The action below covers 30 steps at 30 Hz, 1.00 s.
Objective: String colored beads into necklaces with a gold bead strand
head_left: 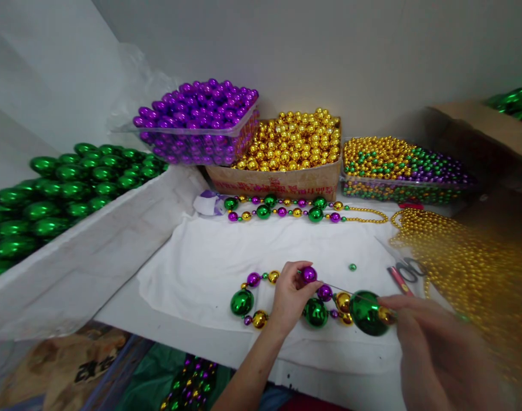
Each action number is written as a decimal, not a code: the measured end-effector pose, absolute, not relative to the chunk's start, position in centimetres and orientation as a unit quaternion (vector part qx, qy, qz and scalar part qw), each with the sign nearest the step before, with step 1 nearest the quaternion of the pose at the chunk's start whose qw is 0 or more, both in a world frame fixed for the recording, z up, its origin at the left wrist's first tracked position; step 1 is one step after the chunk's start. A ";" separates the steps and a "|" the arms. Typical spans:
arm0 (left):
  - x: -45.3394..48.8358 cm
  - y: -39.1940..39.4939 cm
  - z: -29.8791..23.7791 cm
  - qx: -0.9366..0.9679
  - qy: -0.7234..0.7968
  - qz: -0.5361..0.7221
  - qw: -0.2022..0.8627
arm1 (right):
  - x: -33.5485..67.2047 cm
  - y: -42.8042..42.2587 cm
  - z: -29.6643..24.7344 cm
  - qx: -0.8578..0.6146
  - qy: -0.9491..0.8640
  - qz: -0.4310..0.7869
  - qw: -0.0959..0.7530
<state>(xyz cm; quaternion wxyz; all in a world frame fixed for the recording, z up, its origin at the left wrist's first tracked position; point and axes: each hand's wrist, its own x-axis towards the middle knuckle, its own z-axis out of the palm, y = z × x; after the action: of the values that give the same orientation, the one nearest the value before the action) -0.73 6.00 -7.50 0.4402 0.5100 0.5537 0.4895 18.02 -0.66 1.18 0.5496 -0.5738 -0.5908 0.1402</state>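
My left hand pinches a purple bead on a partly strung necklace of green, purple and gold beads. A thin dark string runs taut from that bead towards my right hand. Blurred and close to the camera, the right hand is closed at its fingertips around a small gold bead. Just left of those fingertips hangs a large green bead. Other strung beads, among them a big green one, lie on the white cloth around my left wrist.
Behind lies a finished-looking bead necklace. Purple beads, gold beads and small mixed beads fill containers at the back. A white box holds green beads. Scissors and gold chains lie right; a loose green bead sits nearby.
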 end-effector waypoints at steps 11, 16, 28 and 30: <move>-0.4 5.9 -6.7 0.529 0.575 0.471 0.410 | 17.2 -0.5 1.1 -0.518 -0.636 0.142 0.553; -0.3 5.9 -6.4 0.536 0.584 0.461 0.400 | 17.5 -0.5 1.2 -0.504 -0.670 0.135 0.528; -0.3 5.8 -6.2 0.549 0.589 0.454 0.383 | 17.9 -0.5 1.7 -0.491 -0.739 0.090 0.452; -0.4 5.8 -6.3 0.551 0.589 0.451 0.382 | 17.9 -0.5 1.7 -0.493 -0.740 0.095 0.448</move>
<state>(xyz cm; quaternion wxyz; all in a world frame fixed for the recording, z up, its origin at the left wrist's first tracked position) -0.37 5.79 -6.25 0.3818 0.5509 0.5892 0.4511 17.87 -0.48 1.69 0.4476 -0.4934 -0.7397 0.0951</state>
